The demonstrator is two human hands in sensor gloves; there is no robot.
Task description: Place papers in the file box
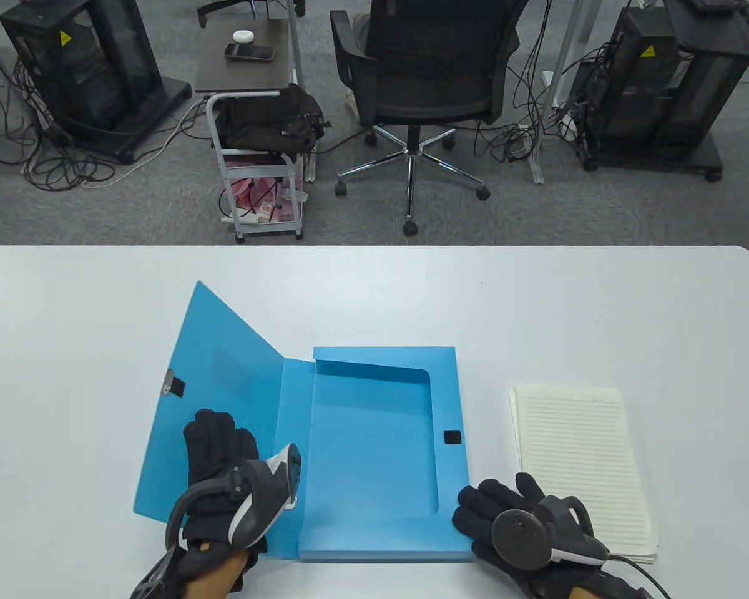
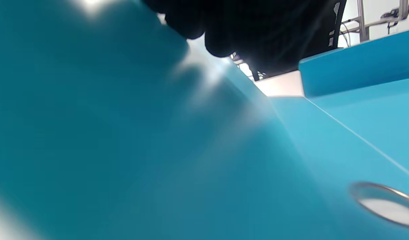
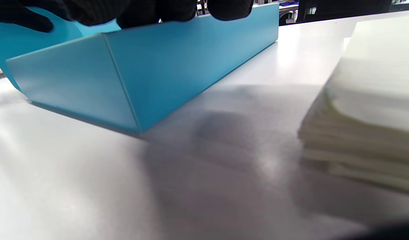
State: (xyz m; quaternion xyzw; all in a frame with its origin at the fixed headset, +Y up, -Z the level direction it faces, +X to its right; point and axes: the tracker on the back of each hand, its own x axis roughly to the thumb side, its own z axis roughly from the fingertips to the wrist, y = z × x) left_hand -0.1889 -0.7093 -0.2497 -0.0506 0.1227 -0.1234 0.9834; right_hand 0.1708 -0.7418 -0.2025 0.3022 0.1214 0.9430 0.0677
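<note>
File box: the blue file box [image 1: 374,449] lay open at the centre of the table view, its lid [image 1: 206,399] swung out to the left and its tray showing an inner flap with a cut-out window.
Papers: the stack of lined papers [image 1: 580,468] sat in the lower right of that view, just beside the box and apart from it, squared but slightly fanned at its edges.
Left hand: our left hand [image 1: 221,462] rested flat on the opened lid, fingers spread, pressing it down and gripping nothing.
Right hand: our right hand [image 1: 512,518] lay at the box's lower right corner, fingers [image 3: 229,8] curled over its rim; it held no paper.
Handling: we judged the sheets light, floppy and prone to slide apart, so the whole stack wanted gripping along a long edge, thumb above and fingers beneath.
Box: the thin plastic looked stiff enough yet springy, and the lid likely needed holding open.
Table: the white table [image 1: 661,312] looked smooth, offering little grip.
</note>
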